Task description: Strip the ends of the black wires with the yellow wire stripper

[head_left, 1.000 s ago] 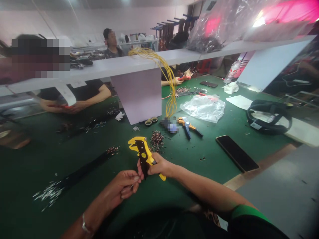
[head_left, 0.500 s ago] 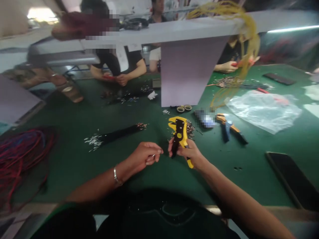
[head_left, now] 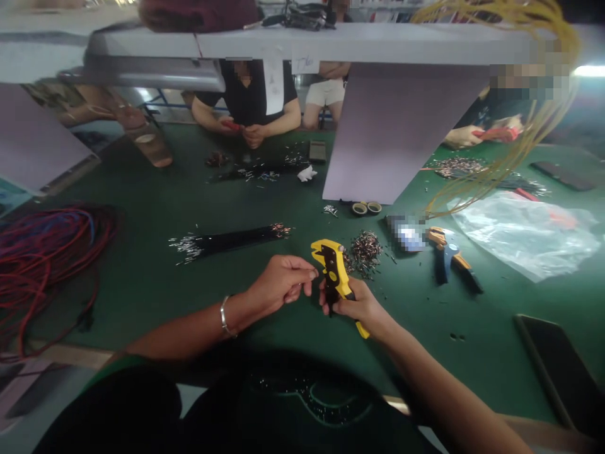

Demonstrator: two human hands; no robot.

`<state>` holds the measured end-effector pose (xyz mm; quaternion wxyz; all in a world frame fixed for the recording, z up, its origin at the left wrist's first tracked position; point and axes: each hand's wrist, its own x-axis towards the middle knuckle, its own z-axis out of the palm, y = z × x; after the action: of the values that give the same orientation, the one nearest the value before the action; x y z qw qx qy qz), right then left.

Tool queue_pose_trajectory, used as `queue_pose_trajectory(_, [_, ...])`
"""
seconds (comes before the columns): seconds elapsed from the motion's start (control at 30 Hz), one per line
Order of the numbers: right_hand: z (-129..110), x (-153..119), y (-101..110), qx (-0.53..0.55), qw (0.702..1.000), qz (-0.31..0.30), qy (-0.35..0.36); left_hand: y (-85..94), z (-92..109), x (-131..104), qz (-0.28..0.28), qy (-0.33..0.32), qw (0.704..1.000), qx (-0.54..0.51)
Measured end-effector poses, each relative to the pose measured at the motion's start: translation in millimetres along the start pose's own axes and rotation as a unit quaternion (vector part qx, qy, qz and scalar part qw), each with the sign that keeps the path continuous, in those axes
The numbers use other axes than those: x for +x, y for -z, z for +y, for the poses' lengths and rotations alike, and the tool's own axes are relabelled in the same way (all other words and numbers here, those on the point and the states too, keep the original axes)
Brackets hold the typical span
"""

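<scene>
Pliers [head_left: 334,271], yellow and black, are in the right hand [head_left: 358,302] near the middle of a green counter [head_left: 155,296], on the wearer's side; that hand's fingers are wrapped around the handles. The left hand [head_left: 276,284] is just beside the head, its fingers curled and the tips pinched; anything between them is too small to make out.

Just right of the pliers' head is a pile [head_left: 366,249] of small dark and coppery bits. Beyond that are two tape rolls [head_left: 367,208], a blurred item [head_left: 406,234] and a blue-and-orange tool [head_left: 449,252]. Farther right are a clear bag [head_left: 524,236] and, nearer the wearer, a black phone [head_left: 560,372]. To the left, a black bundle [head_left: 239,239] has silvery and coppery ends; red and blue wires [head_left: 51,258] are coiled at far left. An upright panel [head_left: 397,132] stands behind the tape rolls under a long shelf [head_left: 368,47], blocking part of the far side, and yellow wires [head_left: 520,161] hang at right.

The pliers' head points away from the wearer and leftward; their long axis slants back to the handles, toward the wearer and right.
</scene>
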<state>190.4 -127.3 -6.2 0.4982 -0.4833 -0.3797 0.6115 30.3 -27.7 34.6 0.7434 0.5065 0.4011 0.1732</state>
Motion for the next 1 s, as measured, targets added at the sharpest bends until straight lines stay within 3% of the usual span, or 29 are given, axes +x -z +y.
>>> queue_pose_trajectory(0.33, [0.1, -0.4, -3.6, -0.027, 1.000, -0.005, 0.000, -5.4, -0.4, -1.1, -0.004, 0.010, 1.000, 0.013])
queue_pose_trajectory(0.57, [-2.8, -3.4, -7.9, -0.197, 0.978, 0.030, 0.068, -11.0, 3.8, -6.8, 0.013, 0.010, 0.999, 0.051])
queue_pose_trajectory(0.7, [0.7, -6.0, -8.9, -0.328, 0.935, 0.064, 0.121, -12.1, 3.3, -8.6, 0.012, 0.005, 0.998, 0.066])
queue_pose_trajectory(0.9, [8.0, -7.8, -9.8, -0.502, 0.808, 0.131, 0.280, -6.2, -5.4, -8.1, -0.023, -0.050, 0.996, 0.068])
queue_pose_trajectory(1.0, [9.2, -9.5, -11.5, -0.540, 0.768, 0.154, 0.307, -4.9, -7.3, -9.9, -0.032, -0.063, 0.996, 0.051])
